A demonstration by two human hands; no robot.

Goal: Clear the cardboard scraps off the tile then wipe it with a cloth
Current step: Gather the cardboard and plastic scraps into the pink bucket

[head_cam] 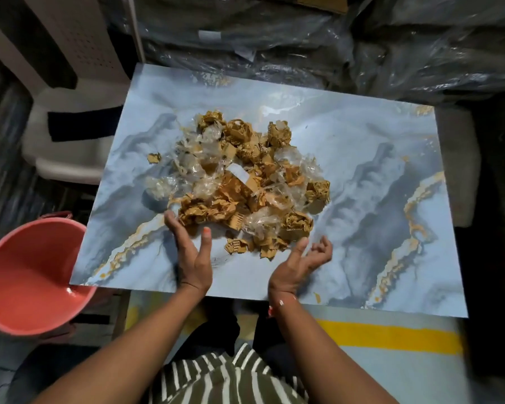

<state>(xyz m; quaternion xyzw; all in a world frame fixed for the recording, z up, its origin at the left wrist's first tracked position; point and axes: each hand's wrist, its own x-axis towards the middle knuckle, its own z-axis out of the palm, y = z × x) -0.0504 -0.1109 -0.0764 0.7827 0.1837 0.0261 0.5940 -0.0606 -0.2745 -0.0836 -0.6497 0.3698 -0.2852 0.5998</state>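
Head view, item one: cardboard scraps [245, 182], heaped with clear plastic bits mid-tile [362, 158]; none cleared yet by the look of it, wiping still to come, no cloth seen. Your left hand [191, 252] and right hand [299, 265] flank the heap's near edge, fingers loose, holding nothing. Pink bucket [27, 275] stands left.

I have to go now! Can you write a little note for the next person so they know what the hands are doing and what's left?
Left hand: open, empty, at the near edge of the scrap pile.
Right hand: open, fingers loosely curled, empty, just right of the pile's near edge.
Cardboard and clear plastic scraps sit heaped mid-tile. Pink bucket stands at the tile's left corner.
Done: nothing cleared yet.
Left: remove scraps, then wipe. No cloth in view.
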